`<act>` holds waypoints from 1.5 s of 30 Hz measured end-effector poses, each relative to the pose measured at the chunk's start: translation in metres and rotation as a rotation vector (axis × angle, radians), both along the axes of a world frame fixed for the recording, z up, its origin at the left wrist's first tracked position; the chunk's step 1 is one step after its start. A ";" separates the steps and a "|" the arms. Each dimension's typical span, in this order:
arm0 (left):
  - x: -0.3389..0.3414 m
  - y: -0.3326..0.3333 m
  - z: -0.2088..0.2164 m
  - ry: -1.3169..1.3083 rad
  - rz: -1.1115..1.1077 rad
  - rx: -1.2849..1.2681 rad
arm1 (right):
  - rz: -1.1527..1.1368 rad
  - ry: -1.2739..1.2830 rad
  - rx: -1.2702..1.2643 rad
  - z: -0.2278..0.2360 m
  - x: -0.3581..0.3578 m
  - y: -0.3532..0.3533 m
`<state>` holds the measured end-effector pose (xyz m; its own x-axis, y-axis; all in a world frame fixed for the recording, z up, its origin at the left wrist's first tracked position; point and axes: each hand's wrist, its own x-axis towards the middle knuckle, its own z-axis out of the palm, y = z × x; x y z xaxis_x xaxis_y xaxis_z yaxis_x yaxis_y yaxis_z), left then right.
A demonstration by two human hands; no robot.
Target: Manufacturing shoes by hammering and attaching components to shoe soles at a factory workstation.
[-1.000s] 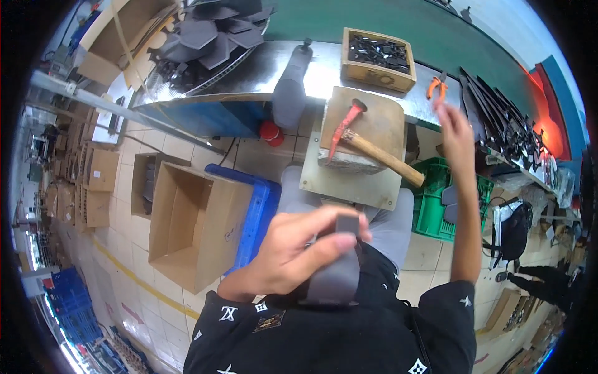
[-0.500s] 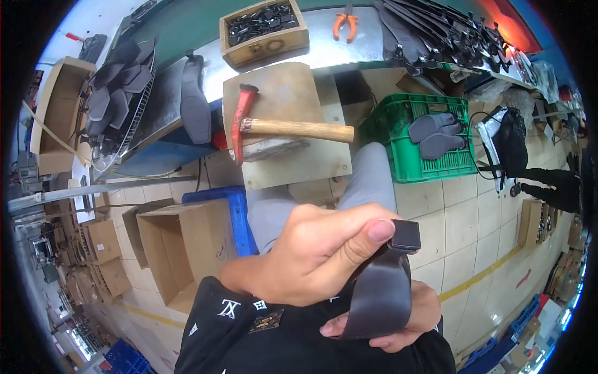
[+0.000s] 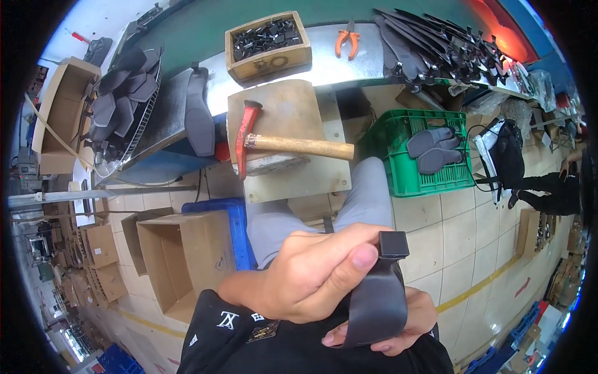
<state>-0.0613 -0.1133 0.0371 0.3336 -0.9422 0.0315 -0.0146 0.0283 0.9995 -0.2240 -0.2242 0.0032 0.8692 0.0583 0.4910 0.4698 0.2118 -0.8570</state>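
Observation:
A glossy dark shoe sole (image 3: 375, 311) is held up before my chest, its curved part towards me. It narrows to a heel that ends in a square black heel tip (image 3: 393, 244). My left hand (image 3: 311, 271) grips the heel just below the tip, thumb pressed along it. Wrapped around the curved part from behind and below, my right hand (image 3: 420, 318) shows fingertips at its lower edge. Beyond them, a hammer (image 3: 299, 146) with red head and wooden handle lies on a pale board-topped block (image 3: 280, 106).
On the metal bench (image 3: 317, 62) stand a wooden box (image 3: 268, 62) of small black parts and orange-handled pliers (image 3: 347, 40). Dark soles (image 3: 430, 47) pile up at the right. A green crate (image 3: 436, 184) holds more soles. Cardboard boxes (image 3: 187, 255) stand left; a person (image 3: 548, 190) is far right.
Both hands and the sole have shifted slightly left and down in view, and the heel tip's top faces me more. The bench and its contents also appear a little lower.

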 end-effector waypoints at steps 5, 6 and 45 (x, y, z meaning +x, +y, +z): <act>0.009 -0.006 0.014 -0.307 -0.124 0.028 | 0.056 0.153 -0.080 0.003 -0.004 -0.004; 0.013 0.001 0.011 -0.332 -0.103 0.028 | 0.074 0.127 -0.088 -0.001 0.002 -0.002; 0.048 -0.030 -0.088 -0.080 0.083 0.099 | -1.928 0.867 -1.008 -0.286 -0.127 -0.279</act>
